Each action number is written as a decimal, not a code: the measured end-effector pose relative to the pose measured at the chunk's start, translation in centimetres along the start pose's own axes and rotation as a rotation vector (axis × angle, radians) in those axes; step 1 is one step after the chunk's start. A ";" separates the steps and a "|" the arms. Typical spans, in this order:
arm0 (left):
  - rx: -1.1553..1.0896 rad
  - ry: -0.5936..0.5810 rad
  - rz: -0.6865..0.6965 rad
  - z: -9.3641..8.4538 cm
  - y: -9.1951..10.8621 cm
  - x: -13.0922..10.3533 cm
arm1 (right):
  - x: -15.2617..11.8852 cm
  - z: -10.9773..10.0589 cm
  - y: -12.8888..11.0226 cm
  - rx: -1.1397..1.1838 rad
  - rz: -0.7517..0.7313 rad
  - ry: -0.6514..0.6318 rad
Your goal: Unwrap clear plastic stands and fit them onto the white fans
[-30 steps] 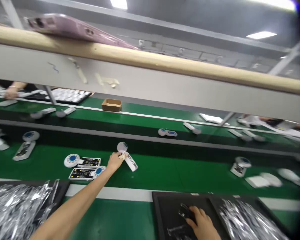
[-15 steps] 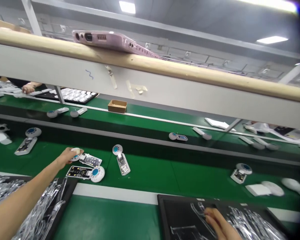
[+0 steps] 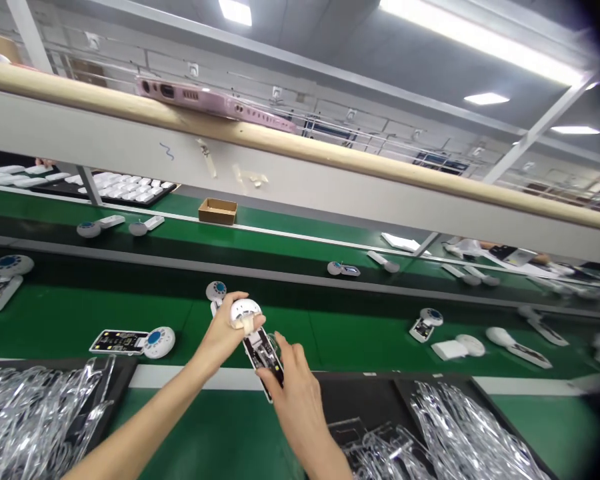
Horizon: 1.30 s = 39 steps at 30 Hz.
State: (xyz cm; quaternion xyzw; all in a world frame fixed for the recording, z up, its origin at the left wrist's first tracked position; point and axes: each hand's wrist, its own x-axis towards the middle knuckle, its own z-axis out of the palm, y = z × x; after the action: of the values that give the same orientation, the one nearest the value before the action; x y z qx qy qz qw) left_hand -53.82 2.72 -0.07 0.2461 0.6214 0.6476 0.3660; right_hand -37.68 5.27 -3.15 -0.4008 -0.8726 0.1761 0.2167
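Note:
My left hand [image 3: 227, 337] is closed round the round white head of a device [image 3: 264, 353], whose flat body shows a dark circuit board. Beside that board is my right hand [image 3: 294, 383], its thumb and fingers at the two sides of the body. Something clear shows by the right fingertips, too small to make out well. The device is tilted above the near edge of the green belt. Another device with a round white head [image 3: 159, 342] lies on the belt to the left, and one more [image 3: 216, 291] is partly behind my left hand.
Black trays of clear plastic parts stand at the near left [image 3: 40, 413] and near right [image 3: 460, 427]. A shelf rail [image 3: 330, 150] carrying a pink phone [image 3: 215, 103] crosses above. A cardboard box [image 3: 218, 211] and more devices lie farther back.
My left hand has lifted a device from the belt and brought it right. My right hand has left the right tray and come to the device. The view has shifted.

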 end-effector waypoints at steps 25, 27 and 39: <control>-0.196 -0.039 -0.147 3.4 -4.2 -4.0 | 0.3 2.1 1.7 0.474 0.476 0.196; -0.199 0.003 -0.126 3.9 -4.2 -4.1 | 0.9 3.1 2.0 0.473 0.578 0.242; 0.694 0.017 -0.053 -5.3 -4.2 5.0 | 8.6 5.2 11.9 0.155 0.641 -0.171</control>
State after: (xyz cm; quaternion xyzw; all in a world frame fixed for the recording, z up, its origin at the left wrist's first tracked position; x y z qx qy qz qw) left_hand -60.30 3.17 -5.46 0.3344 0.8137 0.3900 0.2719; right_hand -37.98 18.57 -11.22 -0.6210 -0.7012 0.3338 0.1063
